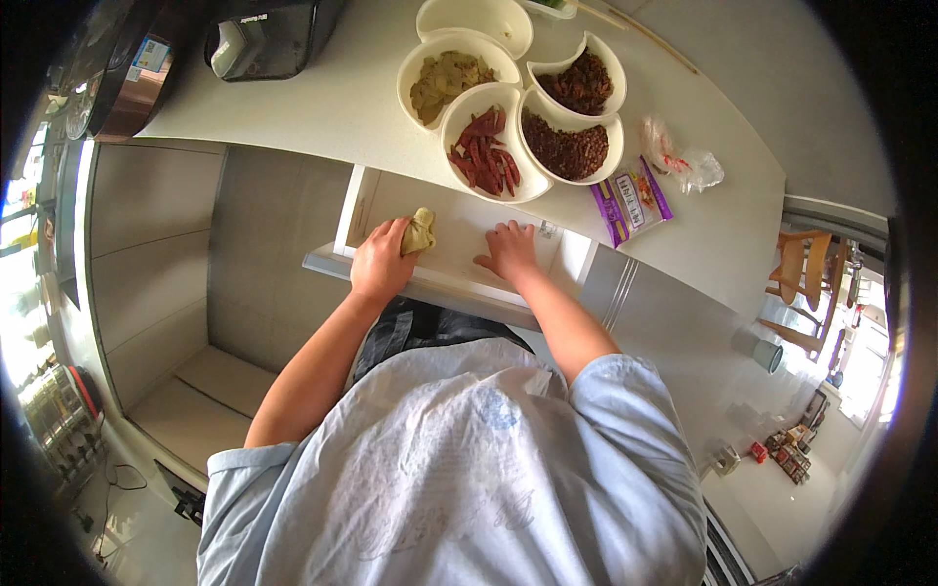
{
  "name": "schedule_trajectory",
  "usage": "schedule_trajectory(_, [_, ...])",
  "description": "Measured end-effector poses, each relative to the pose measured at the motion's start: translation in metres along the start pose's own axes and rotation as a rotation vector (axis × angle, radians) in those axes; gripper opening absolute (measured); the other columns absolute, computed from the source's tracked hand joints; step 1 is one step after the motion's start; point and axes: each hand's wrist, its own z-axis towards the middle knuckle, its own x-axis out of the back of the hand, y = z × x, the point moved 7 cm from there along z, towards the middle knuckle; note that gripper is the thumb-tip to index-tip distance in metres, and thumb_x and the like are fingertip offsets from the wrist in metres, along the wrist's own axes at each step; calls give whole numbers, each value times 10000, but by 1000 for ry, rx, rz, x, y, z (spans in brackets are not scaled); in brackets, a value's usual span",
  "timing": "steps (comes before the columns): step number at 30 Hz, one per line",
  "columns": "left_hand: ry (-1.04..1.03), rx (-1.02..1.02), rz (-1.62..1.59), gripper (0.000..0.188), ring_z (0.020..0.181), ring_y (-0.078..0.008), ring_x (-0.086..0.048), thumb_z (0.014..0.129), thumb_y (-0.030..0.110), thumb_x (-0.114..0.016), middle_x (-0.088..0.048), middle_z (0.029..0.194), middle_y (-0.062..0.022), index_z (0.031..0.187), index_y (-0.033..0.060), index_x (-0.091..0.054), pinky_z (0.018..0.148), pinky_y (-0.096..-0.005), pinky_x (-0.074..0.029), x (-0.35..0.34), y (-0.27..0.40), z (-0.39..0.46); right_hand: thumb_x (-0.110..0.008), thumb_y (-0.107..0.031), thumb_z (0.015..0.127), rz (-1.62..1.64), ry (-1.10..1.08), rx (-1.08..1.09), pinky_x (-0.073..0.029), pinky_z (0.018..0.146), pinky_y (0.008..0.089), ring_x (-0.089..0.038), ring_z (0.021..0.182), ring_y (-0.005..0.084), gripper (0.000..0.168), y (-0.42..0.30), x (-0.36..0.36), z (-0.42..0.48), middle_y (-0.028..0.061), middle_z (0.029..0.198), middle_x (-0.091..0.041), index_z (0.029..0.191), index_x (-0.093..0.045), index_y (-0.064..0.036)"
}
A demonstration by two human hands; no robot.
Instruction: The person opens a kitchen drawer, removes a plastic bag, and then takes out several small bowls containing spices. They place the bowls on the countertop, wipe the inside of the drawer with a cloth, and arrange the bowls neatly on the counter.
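Note:
My left hand (384,258) grips a yellowish-green cloth (418,233) at the left part of an open white drawer (454,265). My right hand (508,253) is over the right part of the same drawer, fingers spread and holding nothing. Whether its fingertips touch the drawer's bottom, I cannot tell. Beyond the drawer, on the countertop, a white bowl of dried red chillies (484,157) stands closest to my hands. Beside it are a bowl of dark reddish peppercorn-like spice (564,146), a bowl of dried leaves (447,80) and a bowl of dark dried spice (582,84).
Another white bowl (476,22) stands at the back. A purple printed packet (632,201) and a crumpled clear plastic bag (681,157) lie at the right of the countertop (308,121). A black container (267,44) and a dark appliance (132,88) stand left. Wooden chairs (799,271) are far right.

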Motion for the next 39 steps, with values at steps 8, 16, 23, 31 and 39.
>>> schedule_trajectory(8, [12, 17, 5, 423, 982, -335, -618, 756, 176, -710, -642, 1025, -116, 1150, 92, -583, 812, -442, -510, 0, 0, -3, -646, -232, 848, 532, 247, -130, -496, 749, 435, -638, 872, 312, 197, 39, 25, -29, 116, 943, -654, 941, -640, -58])
schedule_trajectory(16, [-14, 73, 25, 423, 988, -343, -622, 789, 210, -696, -640, 1070, -102, 1185, 119, -580, 827, -432, -512, -4, -6, -4, -571, 50, 856, 645, 961, 158, -502, 638, 341, -621, 689, 280, 110, 4, 231, -132, 116, 814, -646, 939, -613, -8])
schedule_trajectory(23, [-36, 92, 53, 411, 1020, -332, -613, 809, 233, -670, -640, 1092, -110, 1191, 116, -575, 852, -430, -504, 0, 3, -3, -604, 52, 847, 547, 1179, -36, -533, 773, 368, -658, 907, 324, 266, 45, 308, -94, 112, 990, -678, 1102, -630, -20])
schedule_trajectory(31, [42, -24, -138, 433, 959, -356, -642, 777, 183, -723, -672, 1031, -153, 1171, 64, -587, 811, -420, -518, 1, 10, -6, -636, -47, 860, 782, 646, 230, -531, 809, 378, -646, 910, 302, 257, -30, 217, -105, 114, 920, -653, 1115, -656, -73])
schedule_trajectory(39, [-72, -93, -622, 543, 986, -391, -633, 817, 143, -709, -670, 1028, -206, 1286, 12, -471, 850, -413, -499, -19, 25, -4, -645, -26, 855, 1109, 338, 151, -516, 845, 335, -634, 1016, 258, 402, -47, 131, -35, 106, 1193, -627, 1242, -627, -132])
